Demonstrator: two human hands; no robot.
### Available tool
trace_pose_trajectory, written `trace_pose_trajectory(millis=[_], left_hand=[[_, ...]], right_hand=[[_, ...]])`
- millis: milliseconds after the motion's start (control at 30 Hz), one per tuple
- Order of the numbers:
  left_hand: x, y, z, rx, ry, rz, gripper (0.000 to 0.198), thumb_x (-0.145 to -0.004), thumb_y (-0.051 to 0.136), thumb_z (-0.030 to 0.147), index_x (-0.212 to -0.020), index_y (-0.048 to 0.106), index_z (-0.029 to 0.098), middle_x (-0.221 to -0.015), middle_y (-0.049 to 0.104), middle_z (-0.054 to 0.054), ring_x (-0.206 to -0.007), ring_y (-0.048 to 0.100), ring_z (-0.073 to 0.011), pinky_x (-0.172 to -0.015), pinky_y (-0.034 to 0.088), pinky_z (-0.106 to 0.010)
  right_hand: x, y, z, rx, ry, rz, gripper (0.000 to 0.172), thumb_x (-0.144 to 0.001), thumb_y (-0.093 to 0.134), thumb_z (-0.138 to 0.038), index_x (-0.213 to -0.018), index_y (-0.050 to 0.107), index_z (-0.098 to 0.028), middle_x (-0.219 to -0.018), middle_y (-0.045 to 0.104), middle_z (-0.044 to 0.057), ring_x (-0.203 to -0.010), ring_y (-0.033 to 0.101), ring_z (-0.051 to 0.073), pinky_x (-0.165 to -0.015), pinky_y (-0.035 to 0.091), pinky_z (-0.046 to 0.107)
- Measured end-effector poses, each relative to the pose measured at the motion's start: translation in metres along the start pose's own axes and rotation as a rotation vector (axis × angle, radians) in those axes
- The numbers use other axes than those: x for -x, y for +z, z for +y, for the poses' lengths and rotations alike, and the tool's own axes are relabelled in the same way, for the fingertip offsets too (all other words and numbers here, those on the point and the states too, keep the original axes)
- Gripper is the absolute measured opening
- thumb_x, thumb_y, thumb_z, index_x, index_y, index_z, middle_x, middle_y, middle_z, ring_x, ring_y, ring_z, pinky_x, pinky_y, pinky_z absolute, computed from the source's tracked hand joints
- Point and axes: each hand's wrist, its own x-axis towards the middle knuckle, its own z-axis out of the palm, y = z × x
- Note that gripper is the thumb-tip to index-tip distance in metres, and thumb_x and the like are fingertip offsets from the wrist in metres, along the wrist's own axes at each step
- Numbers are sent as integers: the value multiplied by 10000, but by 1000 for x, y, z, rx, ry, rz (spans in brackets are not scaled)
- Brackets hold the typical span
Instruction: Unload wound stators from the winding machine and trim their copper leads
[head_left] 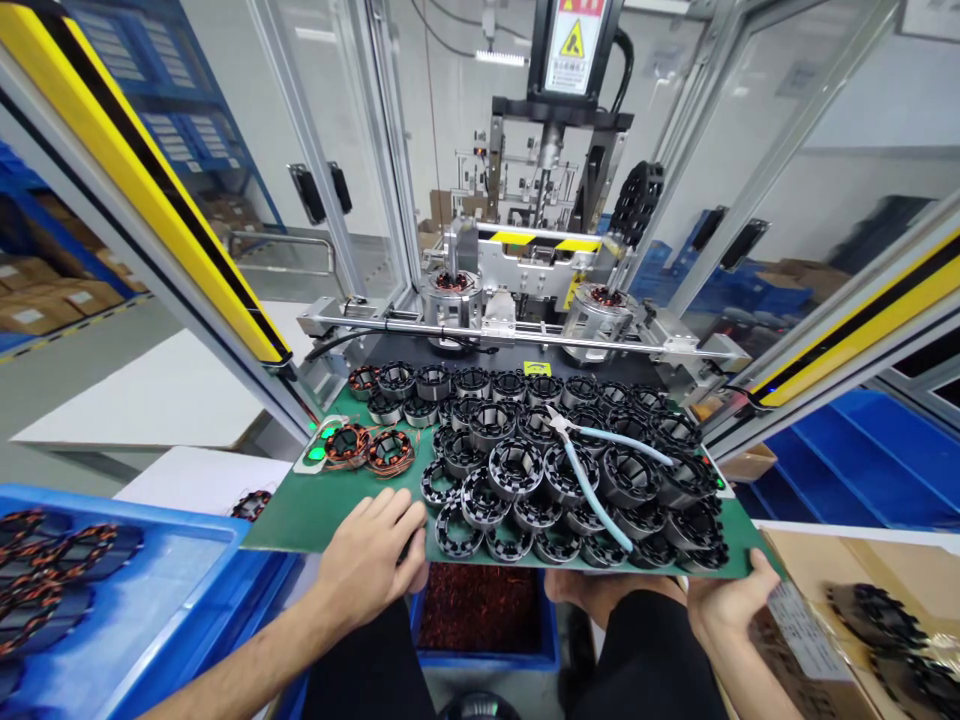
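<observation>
Resting palm-down on the green desk (300,515) beside stator cores (516,488), the left hand (375,550) bends its fingers loosely, grip unclear; the right hand (729,595) clasps the desk's corner.

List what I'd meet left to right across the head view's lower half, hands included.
Blue plastic tray → left hand → pliers with light-blue handles → right hand → cardboard box.
</observation>
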Motion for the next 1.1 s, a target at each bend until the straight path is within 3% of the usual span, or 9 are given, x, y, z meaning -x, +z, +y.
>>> trace_pose_trajectory(millis=[333, 733, 1100], left_hand=[[1, 1, 0, -5, -4, -4, 183, -1108, 512, 176, -953, 590, 233, -908, 600, -47, -859, 504, -264, -798, 358, -411], [0, 0, 0, -6, 2, 4, 177, -1096, 535, 164, -940, 590, 228, -899, 588, -42, -850, 493, -259, -788, 354, -410], [1, 1, 0, 0, -7, 2, 171, -1080, 547, 160, -931, 604, 222, -901, 594, -43, -860, 492, -259, -789, 366, -414]], right_hand=[[2, 2, 3, -2, -23, 11, 387, -1115, 708, -543, -1163, 770, -163, -1063, 792, 53, -873, 750, 171, -786, 655, 339], [-7, -6, 7, 10, -62, -72, 413, -1076, 744, -574, -1142, 789, -169, -1023, 807, 46, -825, 745, 168, -768, 645, 338], [2, 0, 4, -4, -26, -22, 376, -1100, 713, -533, -1111, 775, -163, -1031, 803, 50, -818, 739, 157, -720, 629, 302]])
